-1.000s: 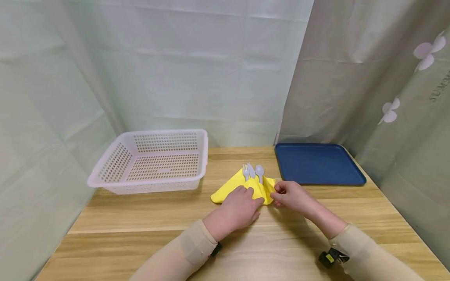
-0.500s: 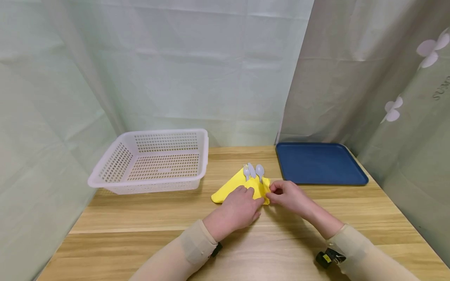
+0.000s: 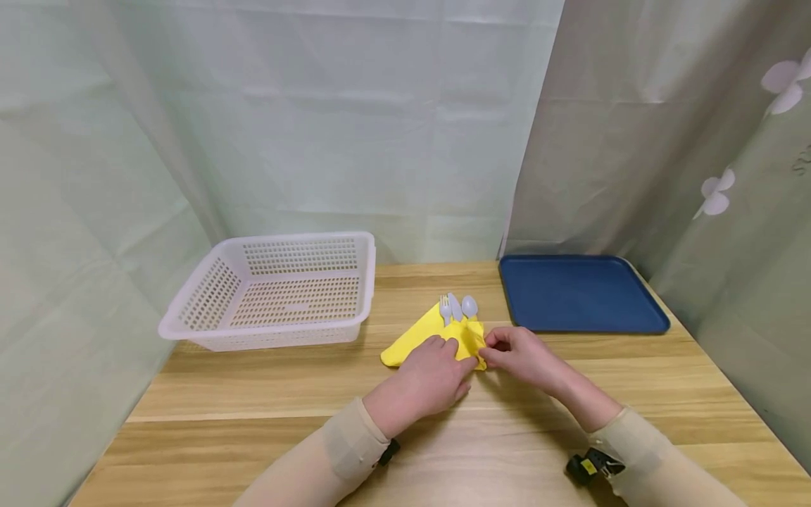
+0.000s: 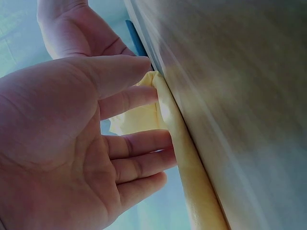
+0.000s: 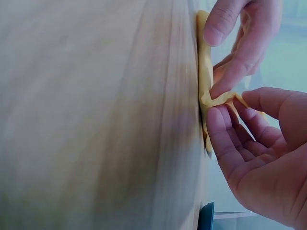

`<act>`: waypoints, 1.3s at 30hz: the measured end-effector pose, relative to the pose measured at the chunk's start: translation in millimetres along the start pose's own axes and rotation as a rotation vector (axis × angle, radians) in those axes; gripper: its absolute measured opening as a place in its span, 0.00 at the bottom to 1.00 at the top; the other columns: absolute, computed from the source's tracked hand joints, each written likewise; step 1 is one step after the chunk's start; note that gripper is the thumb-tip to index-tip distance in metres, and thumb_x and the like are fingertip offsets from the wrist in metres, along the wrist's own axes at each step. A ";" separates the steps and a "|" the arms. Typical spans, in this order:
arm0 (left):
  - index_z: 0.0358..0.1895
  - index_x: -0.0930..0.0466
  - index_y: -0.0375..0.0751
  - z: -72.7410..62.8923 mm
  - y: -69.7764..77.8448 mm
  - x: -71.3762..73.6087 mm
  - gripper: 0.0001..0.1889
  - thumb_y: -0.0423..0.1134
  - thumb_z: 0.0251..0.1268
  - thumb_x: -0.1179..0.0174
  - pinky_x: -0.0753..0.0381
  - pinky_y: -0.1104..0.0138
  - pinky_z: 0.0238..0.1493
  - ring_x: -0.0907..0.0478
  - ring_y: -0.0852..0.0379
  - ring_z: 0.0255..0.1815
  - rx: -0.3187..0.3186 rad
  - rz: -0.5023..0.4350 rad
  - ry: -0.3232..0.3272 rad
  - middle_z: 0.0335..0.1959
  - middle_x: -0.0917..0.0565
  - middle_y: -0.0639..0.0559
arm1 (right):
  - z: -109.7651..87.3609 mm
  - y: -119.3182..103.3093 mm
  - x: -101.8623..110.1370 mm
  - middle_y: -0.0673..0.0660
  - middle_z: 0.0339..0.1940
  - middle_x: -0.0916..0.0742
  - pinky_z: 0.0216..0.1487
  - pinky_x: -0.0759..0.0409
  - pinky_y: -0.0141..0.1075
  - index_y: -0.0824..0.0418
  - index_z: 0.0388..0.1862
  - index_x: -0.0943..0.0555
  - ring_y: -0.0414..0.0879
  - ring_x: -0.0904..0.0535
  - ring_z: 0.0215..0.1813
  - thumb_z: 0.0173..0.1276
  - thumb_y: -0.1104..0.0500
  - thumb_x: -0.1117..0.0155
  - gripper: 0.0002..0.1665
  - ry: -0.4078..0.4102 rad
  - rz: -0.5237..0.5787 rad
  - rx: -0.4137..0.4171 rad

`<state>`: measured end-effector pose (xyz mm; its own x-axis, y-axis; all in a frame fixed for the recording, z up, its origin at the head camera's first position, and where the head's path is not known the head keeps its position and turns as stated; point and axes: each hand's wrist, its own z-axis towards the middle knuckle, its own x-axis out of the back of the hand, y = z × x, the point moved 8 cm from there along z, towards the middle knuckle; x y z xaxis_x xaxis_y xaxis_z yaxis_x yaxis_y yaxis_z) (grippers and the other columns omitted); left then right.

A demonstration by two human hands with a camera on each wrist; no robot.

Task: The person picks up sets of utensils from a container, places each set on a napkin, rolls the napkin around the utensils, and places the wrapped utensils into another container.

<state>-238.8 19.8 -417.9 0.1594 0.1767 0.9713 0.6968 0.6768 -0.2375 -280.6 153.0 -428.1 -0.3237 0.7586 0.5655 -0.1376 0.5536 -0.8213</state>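
A yellow napkin (image 3: 415, 338) lies folded on the table, its left part a flat triangle. Out of its top edge stick the heads of a pale grey fork (image 3: 445, 310), a knife (image 3: 454, 307) and a spoon (image 3: 469, 307); their handles are covered by the cloth. My left hand (image 3: 426, 377) presses the napkin down with fairly straight fingertips, as the left wrist view shows. At the napkin's right side my right hand (image 3: 522, 358) pinches a raised fold between thumb and fingers, close beside the left index finger.
To the left at the back stands a white perforated plastic basket (image 3: 364, 310). A blue tray (image 3: 583, 292) lies at the back right of the wooden table (image 3: 266, 394). Pale curtains (image 3: 355, 127) hang behind and at both sides.
My right hand has moved a little left, carrying the napkin's right flap inward over toward the cutlery. The left hand stays in place on the cloth.
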 end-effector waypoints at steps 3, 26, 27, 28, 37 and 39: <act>0.68 0.15 0.56 -0.6 -1.5 0.6 0.22 0.59 0.82 0.37 0.23 0.61 0.61 0.22 0.53 0.47 -0.003 -0.016 -0.001 0.46 0.16 0.50 | 0.3 0.6 0.1 0.53 0.33 0.12 0.38 0.25 0.33 0.61 0.39 0.13 0.47 0.20 0.37 0.80 0.58 0.28 0.08 -0.003 -0.004 0.000; 0.71 0.21 0.54 -7.4 -8.0 3.9 0.22 0.52 0.80 0.34 0.23 0.60 0.64 0.19 0.51 0.53 -0.076 -0.164 -0.036 0.52 0.14 0.49 | 0.2 -8.8 -0.7 0.46 0.38 0.09 0.46 0.19 0.39 0.57 0.46 0.08 0.42 0.19 0.40 0.80 0.57 0.28 0.06 -0.006 -0.194 0.103; 0.71 0.22 0.53 -8.0 -9.5 3.8 0.22 0.50 0.80 0.34 0.23 0.60 0.65 0.18 0.51 0.54 -0.076 -0.197 -0.038 0.53 0.13 0.49 | -0.1 -9.3 -0.8 0.46 0.39 0.09 0.47 0.18 0.39 0.57 0.46 0.08 0.42 0.18 0.41 0.80 0.56 0.28 0.06 -0.012 -0.198 0.112; 0.71 0.23 0.53 -8.9 -10.9 4.4 0.23 0.49 0.79 0.34 0.23 0.59 0.66 0.17 0.51 0.55 -0.075 -0.227 -0.038 0.53 0.13 0.49 | -0.5 -9.6 -0.8 0.46 0.40 0.09 0.48 0.17 0.40 0.56 0.47 0.07 0.42 0.17 0.42 0.80 0.56 0.28 0.06 -0.015 -0.202 0.120; 0.73 0.26 0.51 -14.7 -20.6 8.3 0.24 0.46 0.80 0.35 0.28 0.52 0.76 0.17 0.52 0.63 -0.023 -0.281 -0.039 0.59 0.13 0.51 | -5.3 -15.2 -2.2 0.50 0.48 0.07 0.56 0.14 0.45 0.58 0.49 0.08 0.46 0.13 0.52 0.79 0.64 0.29 0.06 -0.046 -0.254 0.219; 0.76 0.26 0.52 -16.3 -23.4 11.5 0.26 0.47 0.81 0.35 0.26 0.54 0.75 0.18 0.50 0.64 0.001 -0.249 -0.002 0.61 0.14 0.48 | -6.2 -17.3 -2.7 0.51 0.49 0.08 0.58 0.14 0.47 0.58 0.49 0.08 0.48 0.13 0.55 0.79 0.66 0.30 0.07 -0.053 -0.274 0.249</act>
<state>-241.9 -5.6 -400.9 -0.0182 0.0056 0.9998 0.7139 0.7002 0.0091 -271.6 143.5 -415.0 -0.2902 0.5718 0.7673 -0.4474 0.6277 -0.6370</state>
